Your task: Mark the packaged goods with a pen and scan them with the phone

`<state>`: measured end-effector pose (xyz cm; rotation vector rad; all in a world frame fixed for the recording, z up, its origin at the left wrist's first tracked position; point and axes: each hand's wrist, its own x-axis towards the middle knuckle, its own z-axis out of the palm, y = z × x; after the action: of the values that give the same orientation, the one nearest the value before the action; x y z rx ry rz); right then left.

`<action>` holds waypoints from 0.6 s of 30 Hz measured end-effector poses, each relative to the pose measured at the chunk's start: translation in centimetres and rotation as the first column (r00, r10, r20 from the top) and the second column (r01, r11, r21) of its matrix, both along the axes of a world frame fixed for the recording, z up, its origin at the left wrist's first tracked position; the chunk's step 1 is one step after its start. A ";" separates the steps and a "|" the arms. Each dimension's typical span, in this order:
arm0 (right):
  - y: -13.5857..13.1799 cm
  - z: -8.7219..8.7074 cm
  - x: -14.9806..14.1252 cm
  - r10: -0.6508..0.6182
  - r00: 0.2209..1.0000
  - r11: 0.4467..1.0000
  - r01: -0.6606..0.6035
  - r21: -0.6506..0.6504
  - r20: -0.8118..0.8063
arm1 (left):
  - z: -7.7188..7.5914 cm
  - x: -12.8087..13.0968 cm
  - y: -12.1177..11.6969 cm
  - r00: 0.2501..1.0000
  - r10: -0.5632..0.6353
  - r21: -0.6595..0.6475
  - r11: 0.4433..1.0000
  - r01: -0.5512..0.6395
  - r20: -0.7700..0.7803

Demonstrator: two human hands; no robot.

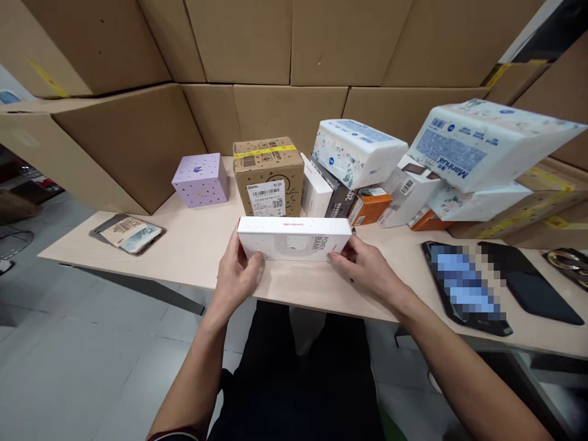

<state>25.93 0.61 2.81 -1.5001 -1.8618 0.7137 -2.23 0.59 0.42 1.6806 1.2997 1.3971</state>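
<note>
A flat white box marked POWER BANK (294, 237) stands on its long edge on the pale wooden table (193, 245), near the front edge. My left hand (236, 272) grips its left end, thumb on the front face. My right hand (365, 263) holds its right end, fingers curled round the corner. Right behind it stands a brown cardboard box (269, 174) with a shipping label and yellow tape.
A lilac dotted cube box (201, 179) stands at the back left, a flat packet (128, 233) at the far left. Tissue packs (356, 150), white and orange boxes pile up at the back right. Dark phones (463, 285) lie at right. Large cardboard cartons (294, 43) wall the back.
</note>
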 end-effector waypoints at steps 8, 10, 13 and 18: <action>0.1 -0.4 0.3 -0.022 0.999 0.996 0.020 0.086 0.029 | 0.0 0.2 -0.2 0.995 0.014 -0.034 0.999 -0.010 0.100; 0.1 -0.5 0.3 -0.056 0.997 0.987 0.049 0.150 0.045 | -0.3 0.0 -0.2 0.991 0.031 -0.013 0.999 -0.029 0.133; 0.1 -0.6 0.4 -0.101 0.993 0.981 0.088 0.174 0.064 | -0.8 -0.4 -0.1 0.986 0.074 -0.002 0.997 -0.074 0.149; -0.1 -0.5 0.7 -0.104 0.992 0.987 0.094 0.132 0.074 | -1.2 -0.6 -0.1 0.989 0.083 -0.004 0.997 -0.083 0.119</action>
<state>26.60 0.56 2.27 -1.5461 -1.8405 0.4841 -2.88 0.50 -0.78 1.5343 1.3147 1.5220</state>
